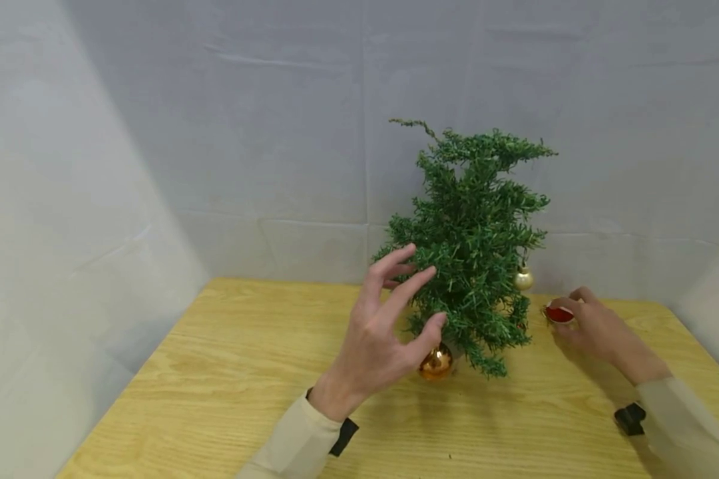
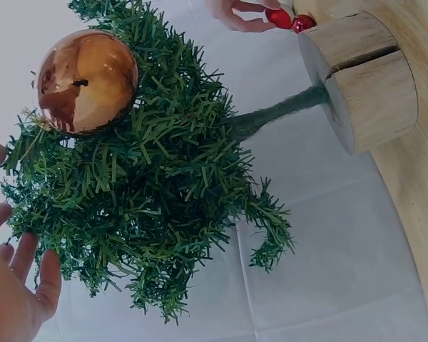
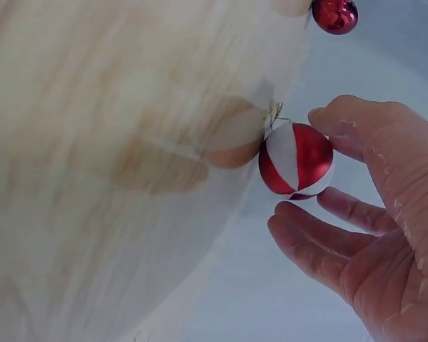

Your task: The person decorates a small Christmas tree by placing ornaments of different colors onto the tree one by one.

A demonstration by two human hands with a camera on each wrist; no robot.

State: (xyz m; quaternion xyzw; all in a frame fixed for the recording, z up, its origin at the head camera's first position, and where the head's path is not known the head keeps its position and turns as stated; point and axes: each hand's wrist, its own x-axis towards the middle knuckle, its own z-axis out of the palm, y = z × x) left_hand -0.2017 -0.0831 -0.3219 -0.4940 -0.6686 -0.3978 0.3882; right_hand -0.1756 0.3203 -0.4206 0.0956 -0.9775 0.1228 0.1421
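A small artificial Christmas tree (image 1: 467,233) stands on the table, its sawn-log base (image 2: 367,82) visible in the left wrist view. My left hand (image 1: 377,332) is at the tree's left side, fingers spread and slightly bent, holding nothing. Just below its thumb hangs a shiny copper bauble (image 1: 436,364) on a low branch. Right of the tree, my right hand (image 1: 596,329) pinches a red-and-white bauble (image 3: 297,160) between thumb and fingers, at the tabletop. A gold loop shows at the bauble's top.
A pale gold bauble (image 1: 522,278) hangs from the tree's right side. Lower on that side is a small shiny red bauble (image 3: 335,14). The wooden table (image 1: 228,372) reaches back to a pale cloth backdrop (image 1: 275,133).
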